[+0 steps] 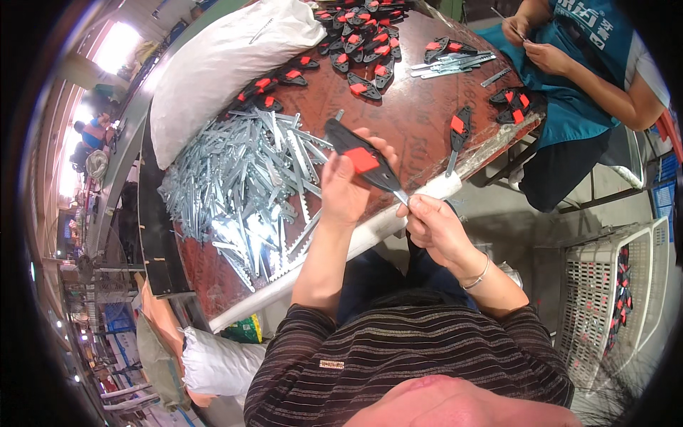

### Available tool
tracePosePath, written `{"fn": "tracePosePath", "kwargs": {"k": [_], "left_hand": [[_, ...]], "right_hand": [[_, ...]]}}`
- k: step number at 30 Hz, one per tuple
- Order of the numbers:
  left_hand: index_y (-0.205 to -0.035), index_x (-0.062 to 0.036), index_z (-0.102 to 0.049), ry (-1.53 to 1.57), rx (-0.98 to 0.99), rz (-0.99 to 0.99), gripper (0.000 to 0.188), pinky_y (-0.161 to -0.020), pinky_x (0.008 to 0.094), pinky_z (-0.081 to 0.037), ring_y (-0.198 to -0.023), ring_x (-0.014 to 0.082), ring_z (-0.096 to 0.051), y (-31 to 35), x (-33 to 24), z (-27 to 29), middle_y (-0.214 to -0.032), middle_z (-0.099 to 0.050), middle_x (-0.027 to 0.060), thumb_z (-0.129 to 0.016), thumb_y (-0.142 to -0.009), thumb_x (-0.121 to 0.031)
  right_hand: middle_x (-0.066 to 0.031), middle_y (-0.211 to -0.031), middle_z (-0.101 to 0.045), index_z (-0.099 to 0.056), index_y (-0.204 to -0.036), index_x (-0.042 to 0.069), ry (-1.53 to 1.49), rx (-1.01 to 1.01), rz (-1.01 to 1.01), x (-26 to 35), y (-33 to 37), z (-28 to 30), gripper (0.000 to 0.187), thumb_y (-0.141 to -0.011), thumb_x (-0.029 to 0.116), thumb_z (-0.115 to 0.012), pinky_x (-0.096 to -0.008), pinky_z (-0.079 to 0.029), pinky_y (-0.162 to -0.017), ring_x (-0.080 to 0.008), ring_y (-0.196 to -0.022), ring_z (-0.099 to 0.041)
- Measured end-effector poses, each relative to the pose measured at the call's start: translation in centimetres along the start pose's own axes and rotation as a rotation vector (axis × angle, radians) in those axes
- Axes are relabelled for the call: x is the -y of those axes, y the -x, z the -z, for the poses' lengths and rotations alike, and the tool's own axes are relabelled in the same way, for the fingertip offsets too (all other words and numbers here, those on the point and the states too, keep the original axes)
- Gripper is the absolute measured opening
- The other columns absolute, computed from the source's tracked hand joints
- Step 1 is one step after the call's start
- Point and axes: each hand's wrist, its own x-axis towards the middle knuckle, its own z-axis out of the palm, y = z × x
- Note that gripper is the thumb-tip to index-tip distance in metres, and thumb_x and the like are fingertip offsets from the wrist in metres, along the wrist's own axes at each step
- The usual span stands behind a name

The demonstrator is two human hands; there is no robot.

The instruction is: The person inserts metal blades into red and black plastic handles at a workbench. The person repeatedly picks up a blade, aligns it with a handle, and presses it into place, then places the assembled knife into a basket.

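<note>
My left hand (343, 191) is closed around a black plastic holder (385, 179) with a red block in its middle. The holder is tilted, its narrow end toward my right hand (437, 226). From that end sticks out a flat metal strip (403, 197), and my right thumb and fingers pinch its tip. How far the strip runs inside the holder is hidden. Beside my left hand spreads a large heap of notched metal strips (238, 178). To the right, another holder (461, 124) lies on the table with a strip projecting from it.
Several more black-and-red holders (366, 43) are piled at the far side of the reddish table (420, 107), near a big white sack (220, 78). A co-worker's hands (544, 53) hold a thin piece at the right. A white plastic crate (587, 306) stands at lower right.
</note>
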Motion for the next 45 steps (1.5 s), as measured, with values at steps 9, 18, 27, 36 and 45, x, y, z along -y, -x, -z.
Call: {"fn": "tracePosePath", "kwargs": {"k": [9,18,27,36,45], "left_hand": [[-0.132,0.0008,-0.038,-0.038,0.019,0.113,0.055,-0.101,0.0453,-0.041,-0.114,0.0316,-0.053,-0.4,1.2,1.7,-0.123,-0.053,0.0182,-0.051,-0.094,-0.036],[-0.127,-0.0017,-0.043,-0.441,-0.56,-0.367,0.033,-0.093,0.0368,-0.047,-0.11,0.022,-0.053,1.3,-1.0,5.3,-0.122,-0.052,0.0141,-0.046,-0.096,-0.01],[-0.113,-0.005,-0.049,-0.443,-0.835,-0.52,0.022,-0.083,0.0287,-0.045,-0.094,0.0137,-0.054,2.7,-2.1,7.6,-0.107,-0.054,0.0065,-0.05,-0.091,-0.002],[-0.108,-0.0012,-0.053,-0.673,-0.696,-0.409,0.019,-0.083,0.0271,-0.046,-0.094,0.0133,-0.054,1.2,-1.6,7.1,-0.104,-0.057,0.0077,-0.051,-0.089,0.0],[-0.115,0.0012,-0.056,-1.364,-0.278,-0.154,0.038,-0.087,0.0368,-0.047,-0.104,0.0248,-0.058,-9.8,-0.2,10.1,-0.114,-0.059,0.0157,-0.063,-0.08,-0.011]], "right_hand": [[0.0066,-0.058,-0.035,-0.059,-0.097,0.004,0.08,-0.084,0.056,-0.2,-1.2,0.1,0.026,-0.099,0.026,-0.044,-0.0193,-0.019,-0.042,-0.0029,-0.047,-0.026],[-0.0044,-0.086,-0.061,-0.048,-0.095,0.009,-0.085,-0.39,0.073,0.2,-5.5,3.2,0.006,-0.093,0.015,-0.048,-0.021,-0.034,-0.049,-0.0059,-0.058,-0.041],[-0.0014,-0.074,-0.059,-0.061,-0.106,0.003,0.625,0.103,-0.067,-1.5,-4.9,-4.6,0.023,-0.087,0.016,-0.058,-0.0273,-0.045,-0.054,-0.0111,-0.062,-0.053],[-0.0116,-0.083,-0.06,-0.059,-0.08,0.005,1.985,-0.169,0.751,-4.7,-17.5,-1.4,0.014,-0.074,0.016,-0.064,-0.0392,-0.052,-0.063,-0.0268,-0.083,-0.062],[-0.008,-0.064,-0.059,-0.058,-0.076,0.006,1.346,-0.349,0.824,1.2,-7.1,-1.3,0.011,-0.076,0.013,-0.067,-0.0353,-0.047,-0.053,-0.0254,-0.058,-0.06]]}}
